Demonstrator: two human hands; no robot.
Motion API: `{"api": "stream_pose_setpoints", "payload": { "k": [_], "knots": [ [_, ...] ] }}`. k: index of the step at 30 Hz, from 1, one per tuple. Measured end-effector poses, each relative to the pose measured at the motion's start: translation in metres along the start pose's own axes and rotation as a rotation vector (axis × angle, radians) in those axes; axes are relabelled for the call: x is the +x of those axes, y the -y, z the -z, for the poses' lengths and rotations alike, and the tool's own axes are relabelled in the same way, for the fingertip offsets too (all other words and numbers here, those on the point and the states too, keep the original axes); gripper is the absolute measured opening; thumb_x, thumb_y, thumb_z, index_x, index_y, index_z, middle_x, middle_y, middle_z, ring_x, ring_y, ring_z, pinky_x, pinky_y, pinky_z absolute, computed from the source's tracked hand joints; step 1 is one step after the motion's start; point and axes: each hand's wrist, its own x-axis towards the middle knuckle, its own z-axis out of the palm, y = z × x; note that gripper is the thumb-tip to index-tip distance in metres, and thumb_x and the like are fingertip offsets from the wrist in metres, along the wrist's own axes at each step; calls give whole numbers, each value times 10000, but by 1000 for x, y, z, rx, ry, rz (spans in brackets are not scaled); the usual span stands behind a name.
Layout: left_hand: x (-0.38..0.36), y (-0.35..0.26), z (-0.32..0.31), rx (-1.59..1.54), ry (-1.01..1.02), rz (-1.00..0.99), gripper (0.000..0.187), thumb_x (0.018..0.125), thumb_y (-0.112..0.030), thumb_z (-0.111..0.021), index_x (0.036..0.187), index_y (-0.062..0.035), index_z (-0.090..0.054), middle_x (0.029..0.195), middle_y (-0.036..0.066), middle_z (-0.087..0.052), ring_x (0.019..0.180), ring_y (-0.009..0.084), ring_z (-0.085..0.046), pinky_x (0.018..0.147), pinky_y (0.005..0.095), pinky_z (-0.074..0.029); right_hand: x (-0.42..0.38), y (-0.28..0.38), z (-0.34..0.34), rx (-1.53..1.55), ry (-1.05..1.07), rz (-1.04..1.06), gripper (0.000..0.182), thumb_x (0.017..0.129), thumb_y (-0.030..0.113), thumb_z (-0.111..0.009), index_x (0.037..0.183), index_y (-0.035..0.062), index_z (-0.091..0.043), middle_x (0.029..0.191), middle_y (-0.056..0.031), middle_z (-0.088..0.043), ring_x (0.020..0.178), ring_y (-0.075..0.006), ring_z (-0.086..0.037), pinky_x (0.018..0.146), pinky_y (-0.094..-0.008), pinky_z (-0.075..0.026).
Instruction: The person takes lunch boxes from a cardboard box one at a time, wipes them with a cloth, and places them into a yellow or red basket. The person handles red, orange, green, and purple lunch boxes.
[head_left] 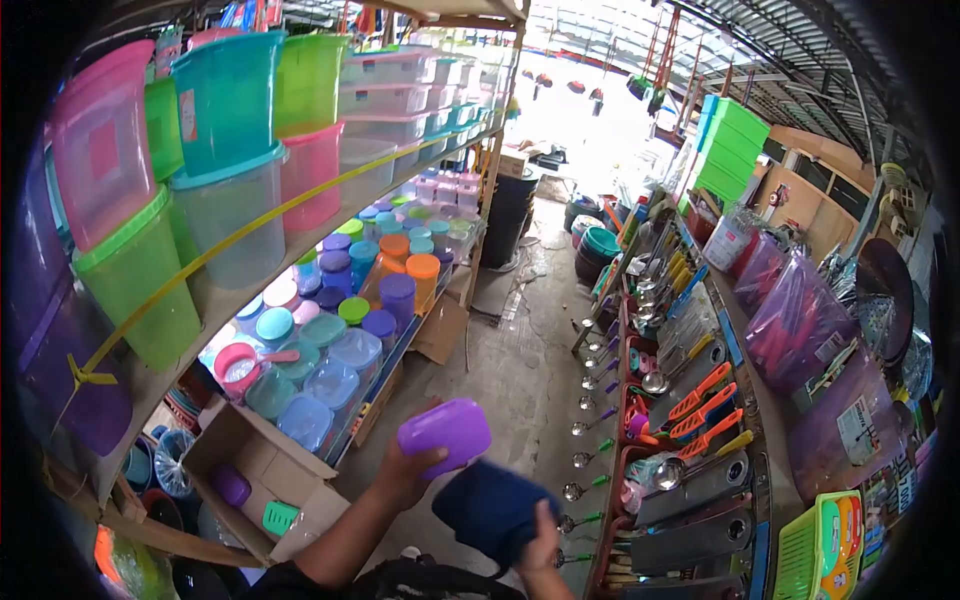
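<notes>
My left hand (408, 474) is wrapped round a small purple plastic container (446, 436), raised over the aisle floor with its rounded face showing. To the right and lower, my right hand (543, 540) grips a dark navy cloth (492, 512), its edges smeared by motion. The cloth hangs close beside the container and partly below it. At the lower left stands an open cardboard box (205, 458), holding another purple container (232, 487) and a green slotted plastic piece (280, 517).
On the left, a shelf carries stacked plastic bins (228, 100), with lidded jars and tubs (330, 385) below. Ladles (582, 460) hang along the right display, beside orange-handled utensils (705, 405). A concrete aisle (510, 345) runs between, toward dark stacked buckets (512, 215).
</notes>
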Motion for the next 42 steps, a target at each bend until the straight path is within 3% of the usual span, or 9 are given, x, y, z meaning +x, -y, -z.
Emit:
{"api": "stream_pose_setpoints", "payload": {
  "k": [7, 8, 15, 21, 23, 26, 33, 35, 42],
  "knots": [
    [-20, 40, 26, 1075, 110, -257, 642, 828, -180, -727, 1395, -28, -467, 1300, 140, -591, 1179, 257, -597, 993, 382, -485, 35, 120, -4, -855, 306, 1002, 820, 801, 437, -582, 1478, 18, -386, 1497, -163, -429, 1414, -349, -369, 1144, -579, -224],
    [-21, 45, 31, 1466, 191, -452, 659, 815, -187, -746, 1395, -32, -473, 1333, 151, -581, 1212, 269, -584, 1019, 384, -462, 33, 131, -17, -1028, 506, 970, 844, 733, 385, -619, 1495, 101, -390, 1543, -68, -385, 1431, -317, -339, 1146, -551, -229],
    [-34, 23, 14, 1478, 397, -441, 685, 775, -199, -786, 1380, -51, -500, 1349, 168, -569, 1245, 300, -564, 1036, 406, -444, 35, 121, -35, -1051, 451, 1032, 799, 735, 307, -649, 1488, 182, -412, 1520, -35, -412, 1404, -259, -373, 1140, -518, -244],
    [-45, 0, -20, 1174, 192, -38, 661, 806, -194, -789, 1386, -68, -497, 1291, 130, -618, 1183, 246, -611, 990, 358, -480, 43, 101, -16, -669, 199, 793, 682, 868, 219, -629, 1498, 142, -380, 1468, -95, -469, 1358, -291, -434, 1120, -433, -314],
    [-45, 0, -26, 1103, 235, -121, 665, 805, -158, -800, 1386, -52, -494, 1251, 118, -638, 1137, 202, -626, 955, 342, -502, 31, 85, -15, 205, 262, 238, 533, 988, 284, -557, 1454, 68, -411, 1374, -128, -534, 1283, -219, -495, 1073, -361, -379],
    [-45, 16, -21, 629, 114, 44, 683, 783, -126, -818, 1378, -29, -497, 1249, 124, -630, 1129, 174, -613, 953, 342, -504, 18, 67, -17, 284, 165, -64, 467, 997, 316, -563, 1363, 36, -488, 1160, -66, -605, 1085, -142, -573, 978, -334, -468],
    [-49, 27, -42, 869, 51, -223, 812, 748, -155, -858, 1415, -17, -418, 1244, 136, -607, 1127, 208, -603, 972, 356, -491, 22, 77, -3, 188, -16, 263, 499, 929, 239, -677, 1346, 29, -503, 1209, -117, -627, 1125, -225, -607, 984, -362, -480],
    [-49, 13, -49, 1222, 98, -121, 884, 746, -157, -860, 1445, -28, -334, 1280, 179, -557, 1146, 248, -585, 976, 376, -481, 30, 89, 17, -433, 117, 665, 597, 886, 214, -722, 1387, 16, -466, 1297, -205, -570, 1200, -309, -582, 1016, -388, -455],
    [-41, 82, -12, 1053, 48, -305, 910, 791, -137, -811, 1478, -62, -219, 1381, 216, -415, 1229, 289, -510, 1018, 392, -450, 18, 85, -11, -374, 36, 758, 622, 897, 161, -678, 1433, -4, -409, 1414, -268, -454, 1308, -402, -478, 1083, -422, -388]
  ]
}}
